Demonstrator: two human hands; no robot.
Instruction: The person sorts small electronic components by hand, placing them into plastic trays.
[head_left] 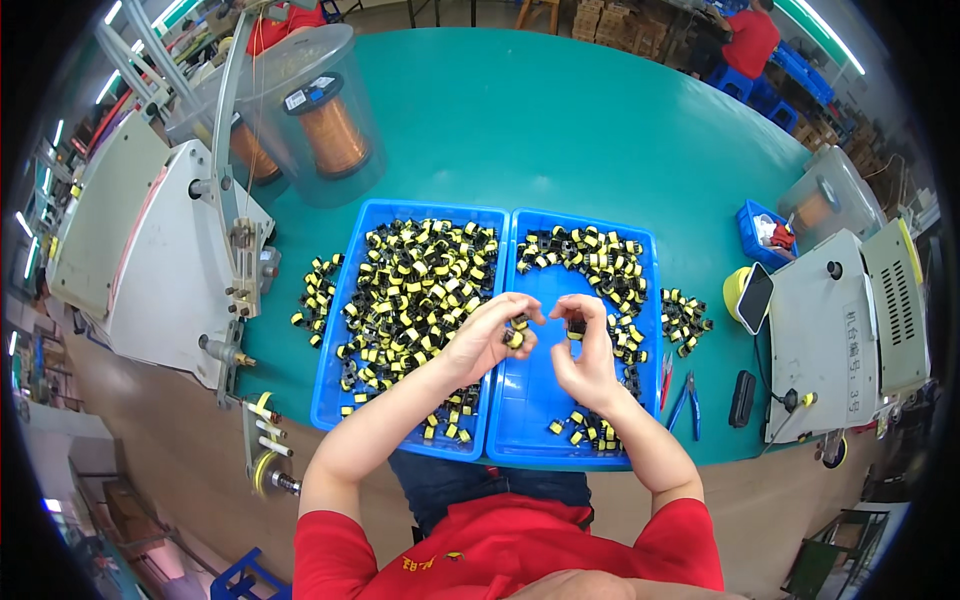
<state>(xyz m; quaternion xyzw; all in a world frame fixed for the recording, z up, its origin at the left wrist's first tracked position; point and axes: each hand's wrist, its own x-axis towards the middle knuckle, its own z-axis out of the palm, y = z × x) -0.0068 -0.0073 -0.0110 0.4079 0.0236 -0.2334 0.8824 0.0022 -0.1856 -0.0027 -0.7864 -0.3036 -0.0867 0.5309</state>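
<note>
Above the inner edges of two blue trays, my left hand [488,335] curls round small black-and-yellow wound coils [514,338]. My right hand [590,360] faces it a short gap away, thumb and fingers bent round another coil [575,328], partly hidden by the fingers. The left tray [329,385] is heaped with the same coils [425,290]. In the right tray [520,400], coils lie along the far and right sides and in the near right corner, while blue bottom shows beneath my hands.
Loose coils lie on the green table [560,120] beyond both trays. Blue-handled pliers [684,405] and a black case [741,398] lie at right, near a phone [755,298]. Winding machines [160,260] flank the table; copper wire spools [330,130] stand at far left.
</note>
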